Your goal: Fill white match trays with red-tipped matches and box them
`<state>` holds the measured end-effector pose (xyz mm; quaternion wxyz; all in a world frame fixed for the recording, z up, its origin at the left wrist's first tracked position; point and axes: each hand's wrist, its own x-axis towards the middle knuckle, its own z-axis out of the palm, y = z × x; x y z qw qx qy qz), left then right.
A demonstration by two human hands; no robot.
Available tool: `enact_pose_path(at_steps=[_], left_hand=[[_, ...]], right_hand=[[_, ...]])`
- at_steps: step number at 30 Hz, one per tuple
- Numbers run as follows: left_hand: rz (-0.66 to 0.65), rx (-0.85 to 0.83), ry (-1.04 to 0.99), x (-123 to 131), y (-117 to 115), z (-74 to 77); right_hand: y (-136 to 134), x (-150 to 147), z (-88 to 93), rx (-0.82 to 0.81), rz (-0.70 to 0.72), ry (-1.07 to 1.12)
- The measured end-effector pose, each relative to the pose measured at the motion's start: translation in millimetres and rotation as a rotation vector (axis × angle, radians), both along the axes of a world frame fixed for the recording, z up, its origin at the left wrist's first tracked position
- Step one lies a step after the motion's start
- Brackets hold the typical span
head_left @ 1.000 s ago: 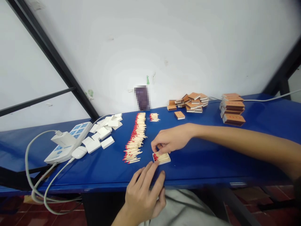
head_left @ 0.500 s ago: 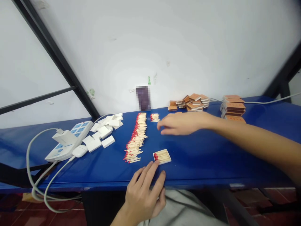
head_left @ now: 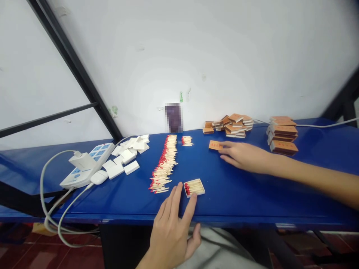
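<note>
A small white matchbox tray with red-tipped matches in it lies near the table's front edge. My left hand is at its near left side, fingers spread, the index fingertip at the tray's near edge. Farther right, my right hand has its fingertips closed on the right end of an orange matchbox cover, low over the table. Left of the tray runs a long row of loose matches, heads to the left. A smaller bunch of matches lies behind.
White tray pieces are heaped at left beside a power strip with plugs and cables. At the back right lie a pile of orange matchboxes and a stack of matchboxes. A wall bounds the blue table.
My right hand has moved right, from beside the small match bunch to the orange matchbox cover, and closed on it. My left fingers have spread beside the tray. The view has shifted slightly.
</note>
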<state>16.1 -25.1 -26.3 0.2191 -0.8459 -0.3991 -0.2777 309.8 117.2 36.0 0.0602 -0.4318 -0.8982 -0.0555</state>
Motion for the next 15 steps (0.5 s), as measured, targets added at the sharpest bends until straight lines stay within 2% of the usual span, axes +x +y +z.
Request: enact_pose_path(at_steps=[1,3,7,11,15], left_hand=[[0.008,0.001,0.012,0.2,-0.4,0.3],[0.018,0.001,0.026,0.2,-0.8,0.5],[0.026,0.002,0.046,-0.2,-0.9,0.0],[0.029,0.008,0.036,-0.1,-0.2,-0.3],[0.029,0.014,0.051,-0.2,0.4,-0.8]], right_hand=[[-6.9,2.7,-0.7,-0.024,0.078,0.032],[-17.7,5.0,0.4,0.028,0.119,0.094],[-19.8,-0.8,5.9,0.063,0.054,0.227],[-15.5,-14.9,-1.3,-0.093,0.152,0.249],[-33.7,-29.9,-10.3,-0.2,0.281,0.339]])
